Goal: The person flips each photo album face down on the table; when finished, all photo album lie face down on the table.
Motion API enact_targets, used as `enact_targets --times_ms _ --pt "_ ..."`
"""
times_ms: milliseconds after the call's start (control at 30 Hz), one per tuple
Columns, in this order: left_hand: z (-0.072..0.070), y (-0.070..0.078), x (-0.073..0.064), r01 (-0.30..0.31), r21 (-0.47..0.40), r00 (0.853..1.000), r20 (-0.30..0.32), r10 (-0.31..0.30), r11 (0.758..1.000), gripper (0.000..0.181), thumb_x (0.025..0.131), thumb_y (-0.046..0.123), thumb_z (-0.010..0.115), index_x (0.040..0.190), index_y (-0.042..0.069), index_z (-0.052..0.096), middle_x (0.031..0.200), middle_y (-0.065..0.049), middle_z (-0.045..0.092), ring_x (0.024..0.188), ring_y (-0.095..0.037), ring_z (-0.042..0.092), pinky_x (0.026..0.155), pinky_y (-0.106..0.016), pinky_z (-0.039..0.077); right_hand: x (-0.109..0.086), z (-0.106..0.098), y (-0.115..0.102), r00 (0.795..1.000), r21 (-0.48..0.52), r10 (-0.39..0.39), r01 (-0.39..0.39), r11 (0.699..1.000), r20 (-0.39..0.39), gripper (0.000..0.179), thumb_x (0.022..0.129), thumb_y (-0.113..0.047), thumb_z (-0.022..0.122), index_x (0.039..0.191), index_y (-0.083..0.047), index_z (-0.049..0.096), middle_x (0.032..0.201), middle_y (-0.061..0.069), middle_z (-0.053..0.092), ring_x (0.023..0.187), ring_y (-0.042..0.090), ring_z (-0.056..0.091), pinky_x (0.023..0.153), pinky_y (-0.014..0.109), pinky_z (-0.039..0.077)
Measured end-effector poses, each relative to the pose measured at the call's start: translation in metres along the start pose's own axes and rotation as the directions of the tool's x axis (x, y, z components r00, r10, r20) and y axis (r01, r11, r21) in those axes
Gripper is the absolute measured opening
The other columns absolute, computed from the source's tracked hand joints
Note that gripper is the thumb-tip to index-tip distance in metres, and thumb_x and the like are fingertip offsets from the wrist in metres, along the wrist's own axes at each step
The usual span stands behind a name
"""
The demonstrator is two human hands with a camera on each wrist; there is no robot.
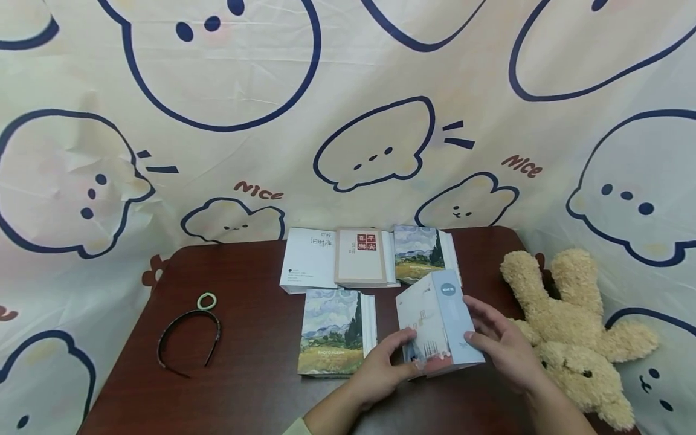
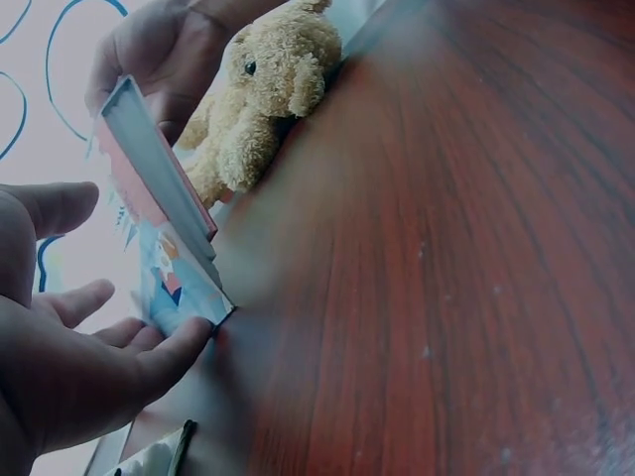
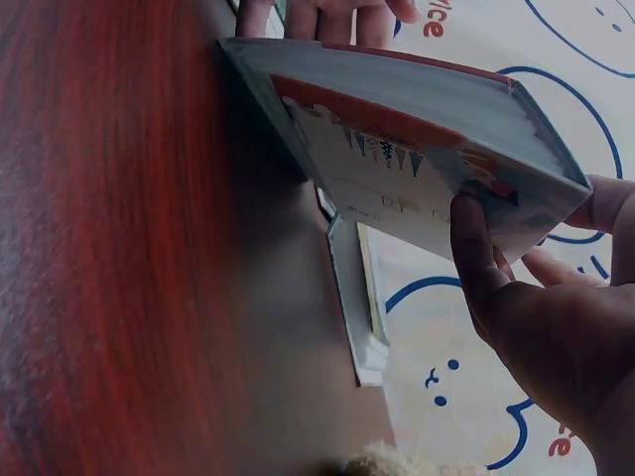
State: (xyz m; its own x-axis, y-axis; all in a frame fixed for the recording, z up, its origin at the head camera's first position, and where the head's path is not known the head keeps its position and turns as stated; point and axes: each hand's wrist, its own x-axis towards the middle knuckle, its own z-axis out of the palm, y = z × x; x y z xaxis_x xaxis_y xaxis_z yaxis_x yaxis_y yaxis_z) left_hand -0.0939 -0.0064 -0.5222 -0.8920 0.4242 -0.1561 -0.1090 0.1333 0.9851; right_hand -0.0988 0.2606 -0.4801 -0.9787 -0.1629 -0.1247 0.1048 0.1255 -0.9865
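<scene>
A thick photo album (image 1: pixel 426 323), with a pale illustrated cover and a light blue spine, is tilted up above the right part of the dark wooden table (image 1: pixel 250 393). My right hand (image 1: pixel 505 347) grips it at the spine side; in the right wrist view the thumb (image 3: pixel 471 233) presses on one cover, the other fingers partly hidden behind. My left hand (image 1: pixel 377 371) is at its opposite side. Its fingers (image 2: pixel 179 357) lie relaxed against the lower corner in the left wrist view, with the thumb standing off. Page edges show between the covers.
A landscape-painted album (image 1: pixel 328 332) lies left of the hands. Behind stand a white album (image 1: pixel 307 260), a beige album (image 1: pixel 359 260) and another painted album (image 1: pixel 415 257). A plush bear (image 1: pixel 579 326) lies right; a black headband (image 1: pixel 160 341) and green ring (image 1: pixel 200 302) lie left.
</scene>
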Motion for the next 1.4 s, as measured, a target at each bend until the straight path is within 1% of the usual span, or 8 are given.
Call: enact_targets --times_ms 233,500,767,933,1067,1200,1333,1400 --pt "-0.002 0.001 -0.001 0.034 -0.008 0.999 -0.001 -0.034 0.999 0.061 0.092 0.017 0.076 0.15 0.016 0.054 0.148 -0.014 0.055 0.138 -0.034 0.048 0.114 -0.057 0.034 0.001 -0.004 0.008 0.997 -0.035 0.052 -0.054 0.998 -0.051 0.068 0.1 -0.008 0.067 0.161 -0.009 0.036 0.154 0.026 0.043 0.118 0.013 0.062 0.083 0.033 0.059" --pt "-0.005 -0.001 -0.003 0.041 0.022 0.999 -0.011 -0.041 0.999 0.059 0.093 0.02 0.077 0.148 0.015 0.056 0.143 -0.011 0.058 0.118 -0.026 0.057 0.1 -0.042 0.045 0.005 -0.006 0.019 0.988 -0.125 0.123 -0.135 0.983 -0.098 0.067 0.1 -0.005 0.063 0.161 -0.008 0.036 0.153 0.028 0.046 0.128 0.03 0.057 0.084 0.027 0.057" --pt "-0.009 -0.003 -0.004 0.061 0.062 0.998 -0.001 -0.061 0.996 0.062 0.093 0.025 0.077 0.15 0.016 0.055 0.141 -0.01 0.057 0.108 -0.021 0.06 0.09 -0.036 0.048 0.011 -0.007 0.03 0.976 -0.19 0.197 -0.21 0.959 -0.09 0.065 0.101 -0.005 0.061 0.161 -0.004 0.035 0.16 0.027 0.038 0.138 0.034 0.049 0.086 0.026 0.056" --pt "-0.011 -0.003 -0.004 0.056 0.09 0.998 -0.001 -0.056 0.994 0.063 0.093 0.026 0.078 0.15 0.016 0.054 0.139 -0.009 0.059 0.11 -0.022 0.06 0.091 -0.037 0.048 0.013 -0.01 0.033 0.98 -0.278 0.185 -0.198 0.94 -0.074 0.063 0.101 -0.006 0.062 0.159 0.0 0.037 0.161 0.027 0.036 0.143 0.039 0.044 0.091 0.025 0.054" --pt "-0.013 -0.003 -0.003 0.051 0.106 0.999 -0.005 -0.051 0.993 0.064 0.092 0.026 0.078 0.151 0.015 0.054 0.141 -0.009 0.059 0.114 -0.024 0.06 0.094 -0.038 0.048 0.015 -0.012 0.034 0.983 -0.366 0.17 -0.182 0.912 -0.066 0.062 0.1 -0.008 0.065 0.157 0.0 0.042 0.156 0.027 0.044 0.138 0.04 0.051 0.094 0.033 0.054" --pt "-0.014 -0.003 -0.003 0.053 0.104 0.999 0.001 -0.053 0.993 0.066 0.093 0.025 0.077 0.153 0.014 0.052 0.144 -0.01 0.057 0.115 -0.022 0.059 0.095 -0.037 0.047 0.018 -0.015 0.036 0.985 -0.46 0.161 -0.171 0.871 -0.061 0.061 0.098 -0.009 0.067 0.154 0.001 0.045 0.147 0.026 0.054 0.123 0.034 0.059 0.089 0.038 0.053" --pt "-0.015 -0.001 -0.003 0.062 0.059 0.998 0.021 -0.064 0.996 0.067 0.094 0.021 0.076 0.155 0.013 0.049 0.146 -0.011 0.055 0.105 -0.019 0.062 0.086 -0.033 0.051 0.02 -0.015 0.041 0.981 -0.496 0.184 -0.187 0.848 -0.056 0.061 0.097 -0.007 0.067 0.153 0.003 0.046 0.132 0.019 0.063 0.108 0.025 0.059 0.081 0.035 0.05" --pt "-0.017 -0.001 -0.004 0.067 0.043 0.997 0.026 -0.068 0.997 0.067 0.095 0.02 0.076 0.155 0.012 0.047 0.148 -0.012 0.053 0.1 -0.016 0.064 0.081 -0.03 0.052 0.021 -0.015 0.042 0.981 -0.504 0.189 -0.187 0.843 -0.049 0.06 0.096 -0.007 0.067 0.152 0.003 0.047 0.129 0.018 0.064 0.106 0.024 0.059 0.08 0.034 0.051"
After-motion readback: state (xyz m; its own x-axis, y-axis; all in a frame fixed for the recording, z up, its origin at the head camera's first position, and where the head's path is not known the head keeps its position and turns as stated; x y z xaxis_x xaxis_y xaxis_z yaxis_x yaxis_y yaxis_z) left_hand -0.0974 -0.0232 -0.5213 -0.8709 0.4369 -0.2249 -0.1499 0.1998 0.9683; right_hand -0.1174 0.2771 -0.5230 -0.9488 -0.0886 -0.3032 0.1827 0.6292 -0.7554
